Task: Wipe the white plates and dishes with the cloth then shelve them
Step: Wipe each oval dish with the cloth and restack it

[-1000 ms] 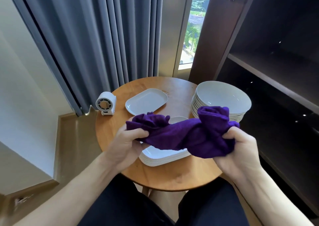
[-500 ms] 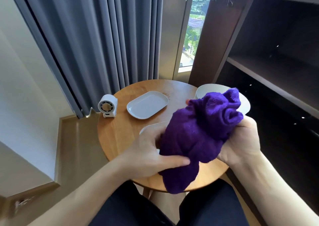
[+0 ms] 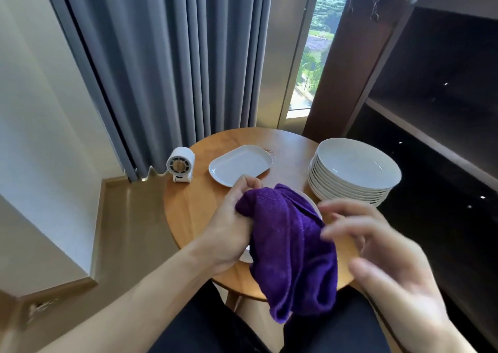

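The purple terry cloth hangs bunched from the left hand, which grips its upper end above the round wooden desk. The cloth's lower part drapes past the desk's near edge and covers most of a white plate. The right hand, blurred, is released with fingers spread just beside the cloth. A stack of round white dishes stands at the right, near the dark wooden shelf unit. A rectangular white dish and a small white fan lie farther back.

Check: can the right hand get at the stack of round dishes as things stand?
Probably yes. The right hand is empty, fingers spread, just short of the stack of round dishes, nothing between them; the purple cloth hangs from the left hand.
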`<state>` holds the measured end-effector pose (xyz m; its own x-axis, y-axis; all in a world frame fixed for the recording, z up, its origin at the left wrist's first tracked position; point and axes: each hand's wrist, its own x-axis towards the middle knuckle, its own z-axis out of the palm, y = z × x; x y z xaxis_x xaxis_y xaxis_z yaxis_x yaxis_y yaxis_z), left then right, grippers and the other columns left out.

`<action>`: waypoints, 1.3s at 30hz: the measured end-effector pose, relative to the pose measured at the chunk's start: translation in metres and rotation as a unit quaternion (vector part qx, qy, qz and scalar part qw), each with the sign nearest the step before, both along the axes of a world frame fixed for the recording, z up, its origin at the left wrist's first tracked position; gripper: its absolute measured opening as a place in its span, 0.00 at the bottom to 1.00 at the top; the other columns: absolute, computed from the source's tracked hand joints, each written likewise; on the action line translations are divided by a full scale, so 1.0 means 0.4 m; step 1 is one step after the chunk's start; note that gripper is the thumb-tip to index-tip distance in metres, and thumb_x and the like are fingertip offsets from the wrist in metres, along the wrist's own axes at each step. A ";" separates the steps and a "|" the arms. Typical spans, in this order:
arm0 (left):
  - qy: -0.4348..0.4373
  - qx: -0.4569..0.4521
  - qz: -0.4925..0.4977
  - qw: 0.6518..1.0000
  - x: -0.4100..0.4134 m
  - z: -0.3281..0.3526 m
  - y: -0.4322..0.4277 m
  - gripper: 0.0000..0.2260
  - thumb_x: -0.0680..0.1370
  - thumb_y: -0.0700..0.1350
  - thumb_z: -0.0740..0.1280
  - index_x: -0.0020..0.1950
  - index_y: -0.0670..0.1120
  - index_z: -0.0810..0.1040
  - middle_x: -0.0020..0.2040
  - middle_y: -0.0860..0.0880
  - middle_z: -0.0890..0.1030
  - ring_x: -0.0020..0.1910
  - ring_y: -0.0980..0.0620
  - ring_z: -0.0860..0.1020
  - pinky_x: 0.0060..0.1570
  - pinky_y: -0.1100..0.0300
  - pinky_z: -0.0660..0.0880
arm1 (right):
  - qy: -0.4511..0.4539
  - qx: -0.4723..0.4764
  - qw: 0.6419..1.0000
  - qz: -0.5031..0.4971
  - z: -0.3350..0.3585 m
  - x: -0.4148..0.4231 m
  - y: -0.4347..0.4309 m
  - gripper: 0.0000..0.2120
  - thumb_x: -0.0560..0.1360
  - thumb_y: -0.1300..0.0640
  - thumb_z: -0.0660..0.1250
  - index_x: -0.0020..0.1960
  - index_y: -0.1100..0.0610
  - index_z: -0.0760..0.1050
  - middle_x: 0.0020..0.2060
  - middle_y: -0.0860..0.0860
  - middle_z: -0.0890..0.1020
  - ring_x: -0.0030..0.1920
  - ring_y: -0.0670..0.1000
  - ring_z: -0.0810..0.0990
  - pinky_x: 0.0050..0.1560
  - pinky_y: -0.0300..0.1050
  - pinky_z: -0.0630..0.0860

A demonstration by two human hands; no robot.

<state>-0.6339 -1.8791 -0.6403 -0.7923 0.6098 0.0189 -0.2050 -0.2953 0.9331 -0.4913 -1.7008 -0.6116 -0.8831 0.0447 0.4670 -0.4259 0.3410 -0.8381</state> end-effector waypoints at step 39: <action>0.324 -0.428 -0.019 0.843 -0.119 -0.218 -0.032 0.52 0.54 0.69 0.79 0.73 0.62 0.58 0.75 0.61 0.58 0.75 0.59 0.58 0.71 0.54 0.64 | -0.279 -0.186 0.882 -0.332 -0.206 -0.101 0.224 0.19 0.72 0.67 0.76 0.58 0.53 0.75 0.50 0.55 0.85 0.48 0.57 0.87 0.49 0.55 0.84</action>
<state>-0.6813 -1.8920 -0.7277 -0.7647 0.6441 -0.0195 0.4356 0.5391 0.7209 -0.5315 -1.6112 -0.6940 -0.6921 0.6969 -0.1883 0.2781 0.0167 -0.9604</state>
